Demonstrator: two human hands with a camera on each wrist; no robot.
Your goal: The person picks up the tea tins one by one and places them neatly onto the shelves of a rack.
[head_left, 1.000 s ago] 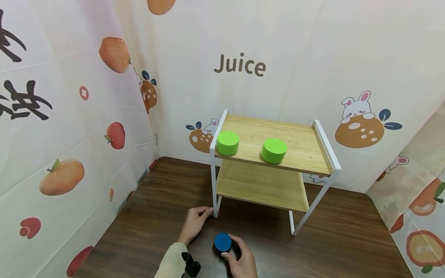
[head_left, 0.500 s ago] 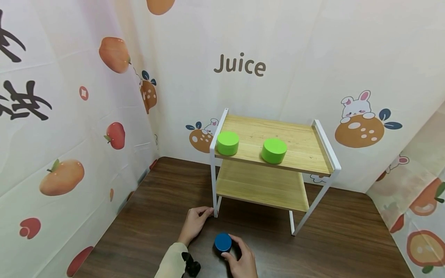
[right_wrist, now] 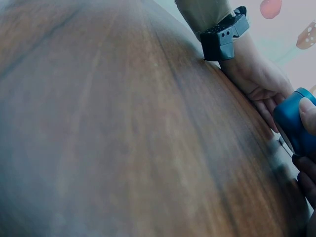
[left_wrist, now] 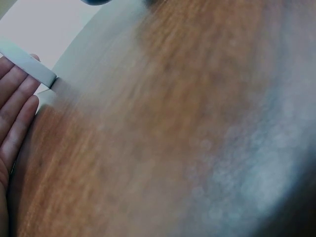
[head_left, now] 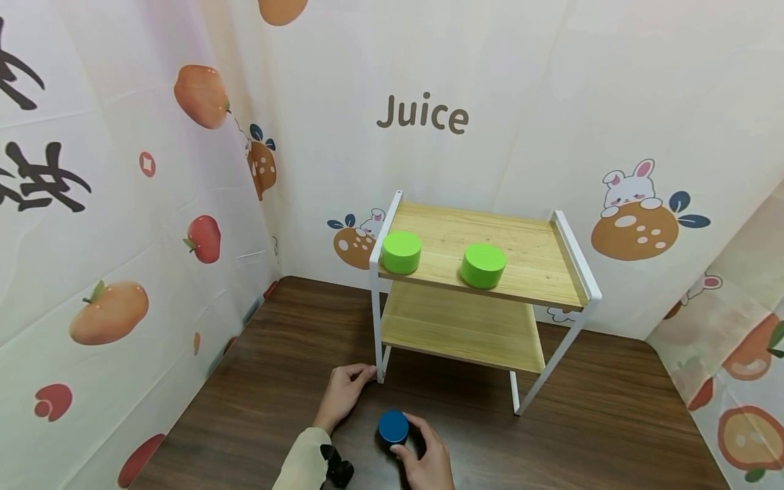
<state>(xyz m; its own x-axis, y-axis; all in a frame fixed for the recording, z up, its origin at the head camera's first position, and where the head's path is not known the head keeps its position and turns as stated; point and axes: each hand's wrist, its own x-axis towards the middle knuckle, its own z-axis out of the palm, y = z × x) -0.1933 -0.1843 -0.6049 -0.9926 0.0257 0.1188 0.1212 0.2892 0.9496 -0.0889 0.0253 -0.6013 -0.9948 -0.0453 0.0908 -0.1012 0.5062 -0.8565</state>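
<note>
My left hand [head_left: 344,396] is at the foot of a two-tier wooden shelf [head_left: 520,238] with white legs, thumb and finger meeting at its front left leg [head_left: 378,340]. In the left wrist view straight fingers [left_wrist: 19,118] lie behind that white leg [left_wrist: 29,65]. My right hand [head_left: 427,457] holds a small blue cylinder [head_left: 393,427] between thumb and fingers, low over the dark table in front of the shelf. Up close in the right wrist view the blue cylinder [right_wrist: 289,121] looks shiny and tilted, with a rim line near one end.
Two green cylinders [head_left: 401,252] stand on the front part of the upper board. The lower board [head_left: 459,323] lies beneath it. A black wrist device [head_left: 335,466] sits at the left sleeve. Printed fabric walls [head_left: 490,82] enclose the brown wooden table [head_left: 257,408].
</note>
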